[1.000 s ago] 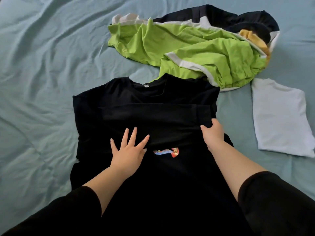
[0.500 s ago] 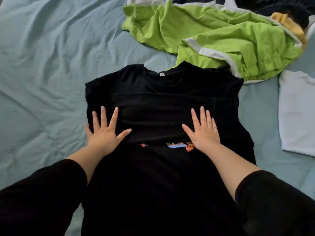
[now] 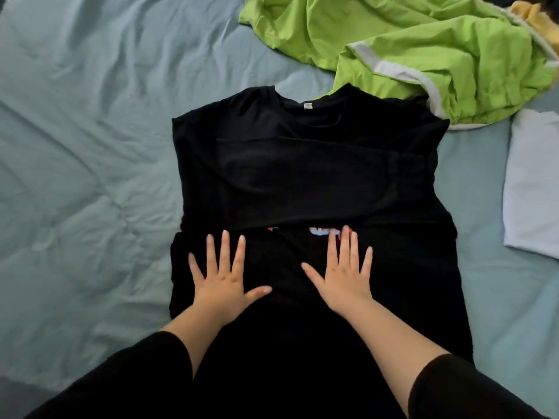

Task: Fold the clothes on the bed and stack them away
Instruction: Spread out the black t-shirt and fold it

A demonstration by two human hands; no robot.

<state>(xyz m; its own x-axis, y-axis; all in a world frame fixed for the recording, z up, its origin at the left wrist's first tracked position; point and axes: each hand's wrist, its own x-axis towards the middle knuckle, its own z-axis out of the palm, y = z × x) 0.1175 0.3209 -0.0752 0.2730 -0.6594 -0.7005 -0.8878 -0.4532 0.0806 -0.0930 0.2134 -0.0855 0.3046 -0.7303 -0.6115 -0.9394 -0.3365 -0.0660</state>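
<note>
The bed (image 3: 75, 146) is covered with a pale blue, creased sheet, and its left part shows only wrinkles. On it, near the middle, lies the black T-shirt (image 3: 302, 176), spread flat with its collar at the far end and a small white neck label (image 3: 307, 106) showing inside the neckline. A band of the shirt's own fabric is folded across the chest from side to side, and a strip of coloured print (image 3: 320, 231) peeks out at that band's near edge.

The left hand (image 3: 222, 279) rests palm down on the left part of the shirt, just near of the folded band, fingers straight and spread, thumb pointing right; it grips nothing. The right hand (image 3: 343, 273) lies flat in the same way on the shirt's middle, fingers fanned out, holding nothing, its fingertips (image 3: 346, 237) reaching the print. Both forearms are bare, with black sleeves (image 3: 121, 382) at the near edge of the view.

Far right, a crumpled lime-green garment (image 3: 423, 55) with pale trim lies on the sheet, its near edge touching the shirt's right shoulder. A scrap of yellow cloth (image 3: 526, 10) shows at the far right corner beyond it. A white folded garment (image 3: 535, 182) lies at the right edge, just beside the shirt and apart from it.
</note>
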